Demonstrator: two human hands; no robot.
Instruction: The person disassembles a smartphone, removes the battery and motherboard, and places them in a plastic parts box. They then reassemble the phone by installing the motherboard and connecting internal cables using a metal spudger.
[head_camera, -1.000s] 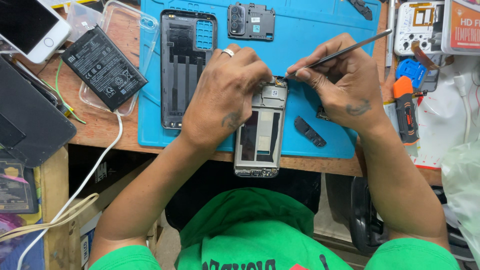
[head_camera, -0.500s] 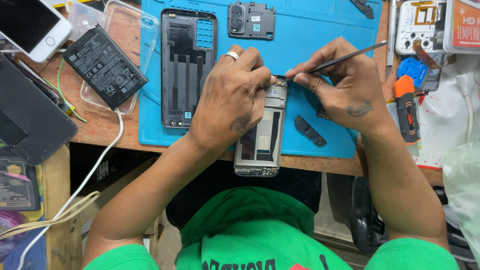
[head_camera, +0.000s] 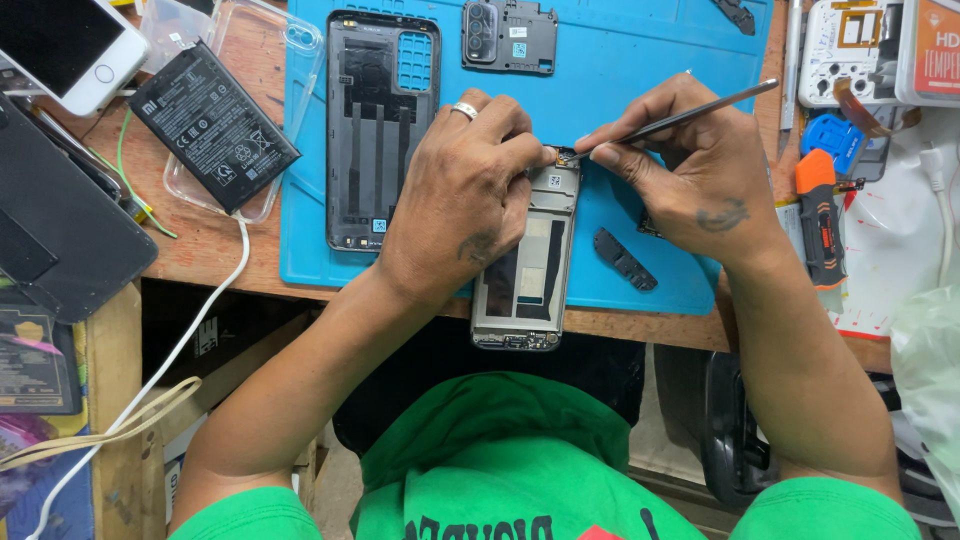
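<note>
The opened phone (head_camera: 528, 275) is half hidden by the gripping left hand (head_camera: 462, 205); tweezers (head_camera: 680, 115) are pinched by the right hand (head_camera: 690, 175), their tip obscured.

Wooden bench (head_camera: 215, 250) w/ blue work mat (head_camera: 620, 60), clear phone case (head_camera: 290, 45), white cable (head_camera: 245, 245), white phone (head_camera: 70, 45).

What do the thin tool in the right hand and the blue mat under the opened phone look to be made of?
Thin tool: probably metal, a slim grey rod with a bright sheen along it. Blue mat: looks like matte rubber or silicone, evenly coloured without glare; cannot be sure.
</note>
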